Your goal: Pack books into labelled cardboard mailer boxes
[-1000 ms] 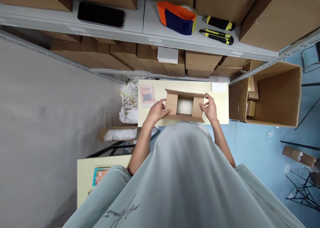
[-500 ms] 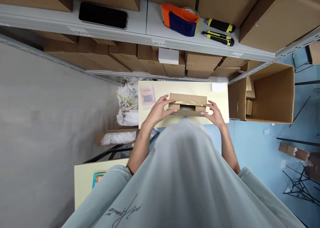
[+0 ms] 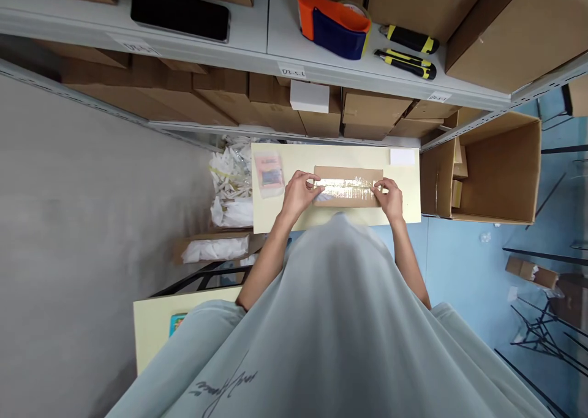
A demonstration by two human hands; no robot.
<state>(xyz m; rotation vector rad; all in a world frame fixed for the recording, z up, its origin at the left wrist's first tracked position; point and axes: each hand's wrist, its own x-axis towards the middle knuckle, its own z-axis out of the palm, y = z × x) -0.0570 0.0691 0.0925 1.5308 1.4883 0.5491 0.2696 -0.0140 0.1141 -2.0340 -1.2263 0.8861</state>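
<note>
Centrally, the carton: a small, oblong brown cardboard carton (image 3: pixel 349 172) lay lengthwise across the narrow cream worktop (image 3: pixel 358 220), between two bare hands and just beyond the wearer's loose pale grey-blue shirt (image 3: pixel 340 320).
Tape: a band of shiny clear packing tape (image 3: pixel 345 189) ran along the carton's upper face and caught the light.
Left hand: the person's left hand (image 3: pixel 297 194) touched the carton's left end, its thumb and forefinger bent over the tape; whether the fingertips pinched or merely pressed was too small to make out.
Right hand: the person's right hand (image 3: pixel 390 199) met the opposite end with thumb and forefinger drawn close together; its hold, too, could not be judged for certain.
Worktop: a flat, clear packet with pinkish contents (image 3: pixel 270 174) lay left of the carton, and a white rectangular slip (image 3: pixel 402 156) sat near the far right corner.
Shelf: on the grey metal shelf (image 3: pixel 250 48) rested a black, slab-shaped phone (image 3: pixel 180 13), an orange-and-navy tape dispenser (image 3: pixel 333 29) and two black-and-yellow cutters (image 3: pixel 407 64).
Right side: a large, open brown cardboard box (image 3: pixel 498 173) stood beside the worktop, smaller cartons (image 3: pixel 457 179) inside it.
Left side: white plastic-wrapped bundles (image 3: pixel 232 185) were heaped near the worktop's edge.
</note>
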